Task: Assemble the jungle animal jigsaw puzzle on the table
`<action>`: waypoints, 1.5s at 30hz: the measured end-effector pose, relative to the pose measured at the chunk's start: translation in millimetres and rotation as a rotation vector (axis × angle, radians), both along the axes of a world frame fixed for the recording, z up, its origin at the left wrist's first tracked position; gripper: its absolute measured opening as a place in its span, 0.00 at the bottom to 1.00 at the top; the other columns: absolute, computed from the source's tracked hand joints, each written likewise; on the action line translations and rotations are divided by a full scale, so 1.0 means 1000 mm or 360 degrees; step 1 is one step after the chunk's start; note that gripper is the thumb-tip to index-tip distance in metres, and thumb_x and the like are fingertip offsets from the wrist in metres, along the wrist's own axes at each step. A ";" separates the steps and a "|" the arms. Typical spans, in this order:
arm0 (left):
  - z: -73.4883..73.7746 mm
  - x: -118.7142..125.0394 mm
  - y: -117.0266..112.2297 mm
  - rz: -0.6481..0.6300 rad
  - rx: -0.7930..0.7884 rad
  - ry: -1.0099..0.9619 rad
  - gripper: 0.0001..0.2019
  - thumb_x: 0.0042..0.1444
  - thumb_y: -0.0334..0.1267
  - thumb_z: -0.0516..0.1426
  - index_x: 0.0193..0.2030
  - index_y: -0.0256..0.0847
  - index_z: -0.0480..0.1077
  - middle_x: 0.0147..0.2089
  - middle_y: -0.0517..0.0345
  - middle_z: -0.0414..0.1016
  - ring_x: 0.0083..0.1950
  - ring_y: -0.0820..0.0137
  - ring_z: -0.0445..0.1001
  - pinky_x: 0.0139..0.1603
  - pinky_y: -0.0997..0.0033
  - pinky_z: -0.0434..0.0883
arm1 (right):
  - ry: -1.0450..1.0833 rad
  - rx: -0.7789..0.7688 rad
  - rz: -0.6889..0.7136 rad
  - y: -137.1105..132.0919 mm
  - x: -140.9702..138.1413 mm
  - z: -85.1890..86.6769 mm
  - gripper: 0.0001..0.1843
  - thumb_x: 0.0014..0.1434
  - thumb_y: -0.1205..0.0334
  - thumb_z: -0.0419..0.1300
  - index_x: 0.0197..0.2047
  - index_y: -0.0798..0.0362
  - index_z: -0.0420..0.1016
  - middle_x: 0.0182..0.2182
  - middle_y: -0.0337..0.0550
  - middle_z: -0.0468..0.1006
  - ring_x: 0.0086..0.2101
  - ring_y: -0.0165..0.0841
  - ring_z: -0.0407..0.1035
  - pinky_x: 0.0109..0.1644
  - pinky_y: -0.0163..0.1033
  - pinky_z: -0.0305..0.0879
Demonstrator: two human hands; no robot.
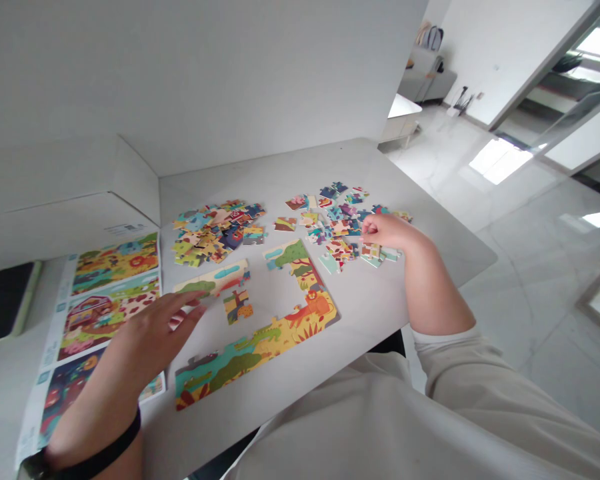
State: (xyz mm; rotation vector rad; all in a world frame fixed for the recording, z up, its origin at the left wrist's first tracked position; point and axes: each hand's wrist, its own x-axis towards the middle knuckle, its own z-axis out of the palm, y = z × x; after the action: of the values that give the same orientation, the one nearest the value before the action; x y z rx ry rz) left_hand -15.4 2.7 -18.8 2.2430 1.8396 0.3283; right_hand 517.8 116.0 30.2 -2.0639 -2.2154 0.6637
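The left hand is slanting palm-down beside the puzzle's upper strip, fingers loosely extended and narrowly parted; whether it is gripping anything, I cannot tell. The right hand is curling its fingers close together at the loose pieces, its hold unclear. The partly joined puzzle is lying between them on the surface.

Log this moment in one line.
left hand: at upper strip | right hand: over loose pieces, grip unclear | puzzle border: incomplete
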 end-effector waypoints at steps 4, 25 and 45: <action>0.002 0.003 0.000 -0.0029 -0.0038 -0.0047 0.26 0.71 0.58 0.51 0.63 0.48 0.80 0.57 0.50 0.86 0.48 0.60 0.84 0.47 0.65 0.78 | -0.0011 0.0098 0.0133 0.000 -0.032 -0.005 0.17 0.62 0.46 0.73 0.46 0.47 0.81 0.39 0.41 0.86 0.35 0.35 0.75 0.37 0.37 0.58; 0.003 0.005 -0.001 0.0051 -0.0078 -0.0014 0.26 0.70 0.57 0.50 0.63 0.50 0.79 0.59 0.54 0.85 0.50 0.60 0.85 0.49 0.65 0.79 | -0.0005 0.0158 0.0189 0.010 -0.035 -0.024 0.12 0.60 0.50 0.75 0.42 0.48 0.83 0.38 0.38 0.86 0.34 0.34 0.75 0.36 0.37 0.58; 0.009 0.012 -0.004 0.0109 -0.0041 -0.0067 0.24 0.68 0.57 0.51 0.60 0.51 0.79 0.56 0.56 0.86 0.45 0.60 0.85 0.47 0.62 0.79 | 0.0131 0.0169 -0.0028 0.012 -0.002 -0.021 0.07 0.62 0.58 0.69 0.44 0.49 0.82 0.37 0.41 0.85 0.33 0.34 0.74 0.38 0.38 0.62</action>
State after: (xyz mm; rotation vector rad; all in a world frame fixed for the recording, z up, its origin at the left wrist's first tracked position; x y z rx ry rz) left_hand -3.4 -0.9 -9.5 2.1429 1.8916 0.3589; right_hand 516.0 128.3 9.3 -1.9666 -2.1368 0.6040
